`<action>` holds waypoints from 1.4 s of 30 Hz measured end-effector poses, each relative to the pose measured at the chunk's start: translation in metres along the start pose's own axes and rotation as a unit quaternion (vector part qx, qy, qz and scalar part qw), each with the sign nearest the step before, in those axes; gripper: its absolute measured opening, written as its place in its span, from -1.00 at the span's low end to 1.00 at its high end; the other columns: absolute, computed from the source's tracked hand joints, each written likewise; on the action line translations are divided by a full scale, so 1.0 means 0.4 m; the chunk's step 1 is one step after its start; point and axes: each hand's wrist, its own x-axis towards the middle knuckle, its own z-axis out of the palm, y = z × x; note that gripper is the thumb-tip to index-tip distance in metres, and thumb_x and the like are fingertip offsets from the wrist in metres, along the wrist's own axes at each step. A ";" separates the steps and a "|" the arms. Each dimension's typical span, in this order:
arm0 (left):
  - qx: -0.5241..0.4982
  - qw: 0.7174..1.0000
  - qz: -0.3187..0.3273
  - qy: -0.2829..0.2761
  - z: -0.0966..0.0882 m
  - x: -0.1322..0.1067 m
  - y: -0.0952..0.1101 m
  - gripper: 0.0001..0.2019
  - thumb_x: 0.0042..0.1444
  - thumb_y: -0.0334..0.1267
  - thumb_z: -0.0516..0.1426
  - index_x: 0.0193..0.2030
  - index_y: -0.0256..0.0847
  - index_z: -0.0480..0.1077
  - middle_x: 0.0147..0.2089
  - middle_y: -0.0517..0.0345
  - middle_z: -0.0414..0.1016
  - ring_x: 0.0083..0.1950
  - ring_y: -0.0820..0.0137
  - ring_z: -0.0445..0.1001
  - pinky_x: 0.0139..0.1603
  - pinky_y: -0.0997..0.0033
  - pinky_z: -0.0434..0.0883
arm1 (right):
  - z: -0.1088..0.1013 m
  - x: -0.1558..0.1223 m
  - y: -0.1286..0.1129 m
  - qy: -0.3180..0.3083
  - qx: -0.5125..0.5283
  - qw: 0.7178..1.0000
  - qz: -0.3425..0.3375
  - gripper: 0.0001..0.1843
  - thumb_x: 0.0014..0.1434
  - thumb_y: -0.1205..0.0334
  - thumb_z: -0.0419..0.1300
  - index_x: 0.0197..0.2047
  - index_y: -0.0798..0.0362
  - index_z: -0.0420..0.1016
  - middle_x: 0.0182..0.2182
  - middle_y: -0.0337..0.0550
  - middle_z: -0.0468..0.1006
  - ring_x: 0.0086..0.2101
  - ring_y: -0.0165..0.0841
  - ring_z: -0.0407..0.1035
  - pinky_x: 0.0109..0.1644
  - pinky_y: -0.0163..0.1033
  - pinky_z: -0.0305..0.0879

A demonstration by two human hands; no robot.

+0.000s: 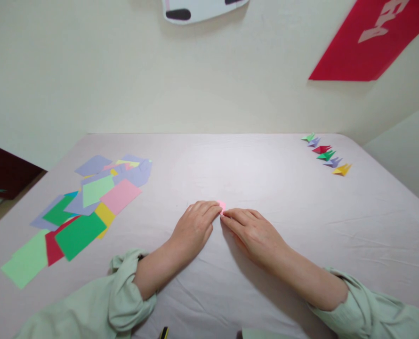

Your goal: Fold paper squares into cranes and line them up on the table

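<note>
A small piece of folded pink paper (222,205) lies on the covered table in front of me, mostly hidden by fingers. My left hand (197,220) is closed, its fingertips together on the paper's left side. From the other side, my right hand (254,231) pinches the paper's near right edge with thumb and fingers. The fingertips of both hands almost meet. How the paper is folded under them cannot be made out.
Loose coloured paper sheets (80,235) overlap on the left of the table (181,165). Several small folded paper figures (325,155) stand in a row at the far right. A black and yellow object (164,333) shows at the near edge. A wall (209,84) rises behind.
</note>
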 end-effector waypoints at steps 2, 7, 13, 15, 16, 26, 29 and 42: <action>-0.016 1.000 -0.009 0.011 0.000 0.003 -0.003 -0.53 0.12 -0.60 -0.01 0.15 -0.18 0.29 0.15 0.06 0.42 0.16 0.27 0.32 0.20 0.13 0.31 | -0.002 0.000 -0.002 -0.006 0.002 1.000 0.002 -0.68 0.28 0.42 0.11 0.09 0.12 0.44 0.01 0.03 0.53 -0.02 -0.22 0.42 0.04 -0.05 0.35; -0.044 0.998 -0.030 0.027 0.000 0.018 -0.010 -0.59 0.15 -0.56 -0.02 0.10 -0.18 0.34 0.03 0.05 0.43 0.06 0.27 0.34 0.12 0.16 0.35 | -0.006 0.001 -0.005 -0.011 0.003 1.000 0.007 -0.69 0.28 0.44 0.09 0.07 0.12 0.45 -0.01 0.03 0.54 -0.04 -0.22 0.43 0.03 -0.04 0.36; -0.032 0.999 -0.031 0.026 0.002 0.026 -0.009 -0.58 0.12 -0.58 -0.01 0.08 -0.18 0.37 -0.04 0.05 0.41 0.01 0.27 0.33 0.08 0.18 0.36 | -0.010 0.006 -0.009 -0.020 -0.011 1.000 0.018 -0.67 0.29 0.44 0.07 0.09 0.10 0.43 -0.03 0.02 0.54 -0.04 -0.22 0.42 0.02 -0.05 0.34; -0.029 0.999 -0.032 0.026 0.003 0.025 -0.008 -0.57 0.12 -0.59 -0.01 0.08 -0.19 0.37 -0.03 0.04 0.40 0.01 0.27 0.33 0.08 0.19 0.36 | -0.011 0.009 -0.010 -0.027 -0.021 0.999 0.021 -0.67 0.29 0.44 0.07 0.10 0.11 0.43 -0.04 0.02 0.54 -0.05 -0.21 0.42 0.01 -0.06 0.34; -0.028 0.999 -0.033 0.026 0.003 0.025 -0.008 -0.56 0.11 -0.59 -0.01 0.09 -0.19 0.37 -0.03 0.04 0.40 0.01 0.27 0.33 0.08 0.19 0.37 | -0.011 0.010 -0.010 -0.031 -0.025 0.999 0.022 -0.67 0.29 0.44 0.08 0.10 0.11 0.43 -0.05 0.02 0.54 -0.05 -0.21 0.41 0.01 -0.06 0.33; -0.038 0.998 -0.035 0.034 0.007 0.023 -0.010 -0.55 0.10 -0.60 -0.01 0.08 -0.16 0.37 -0.05 0.06 0.39 0.00 0.28 0.33 0.08 0.19 0.37 | -0.010 0.028 0.016 -0.030 -0.003 0.999 0.038 -0.70 0.30 0.43 0.10 0.02 -0.01 0.50 -0.13 -0.09 0.54 -0.13 -0.27 0.39 -0.08 -0.14 0.28; -0.041 0.998 -0.037 0.037 0.006 0.024 -0.011 -0.55 0.10 -0.60 -0.02 0.08 -0.17 0.37 -0.05 0.06 0.39 0.00 0.28 0.33 0.08 0.20 0.37 | -0.015 0.035 0.016 -0.036 -0.008 0.998 0.040 -0.72 0.30 0.41 0.12 0.01 -0.01 0.51 -0.16 -0.10 0.54 -0.15 -0.26 0.38 -0.09 -0.13 0.28; -0.032 0.997 -0.037 0.054 0.004 0.021 -0.018 -0.57 0.11 -0.58 -0.02 0.06 -0.15 0.38 -0.09 0.07 0.37 -0.03 0.28 0.33 0.04 0.19 0.38 | -0.003 0.036 0.001 -0.045 -0.063 0.996 0.042 -0.70 0.31 0.37 0.11 0.09 0.02 0.42 -0.11 -0.08 0.52 -0.12 -0.22 0.37 -0.09 -0.12 0.26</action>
